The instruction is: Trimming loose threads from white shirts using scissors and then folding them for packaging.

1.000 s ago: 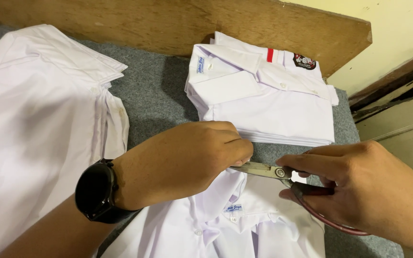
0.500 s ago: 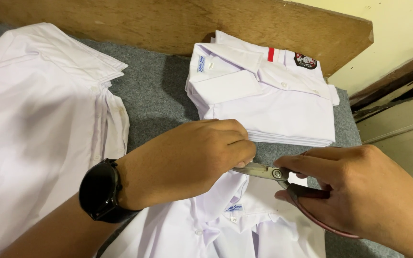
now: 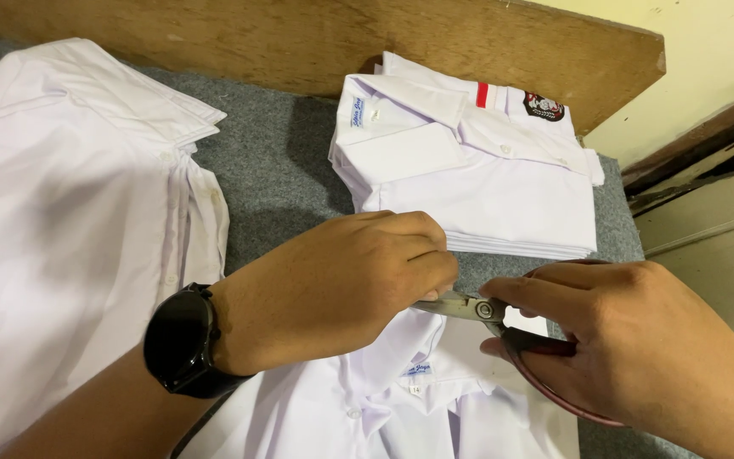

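My left hand (image 3: 341,285), with a black watch (image 3: 182,340) on its wrist, is closed over the collar area of a white shirt (image 3: 401,399) lying at the near edge. My right hand (image 3: 639,340) grips dark-handled scissors (image 3: 486,310). Their metal blades point left and reach under the fingers of my left hand, at the shirt's collar. What the blades touch is hidden by my fingers.
A neat stack of folded white shirts (image 3: 477,178) with a red tab and a round badge lies behind my hands. A loose pile of white shirts (image 3: 61,221) covers the left. All rest on grey felt (image 3: 273,161) backed by a wooden board (image 3: 341,42).
Both hands stay at the collar with the scissors in place; they have barely shifted and the view has moved only a little.
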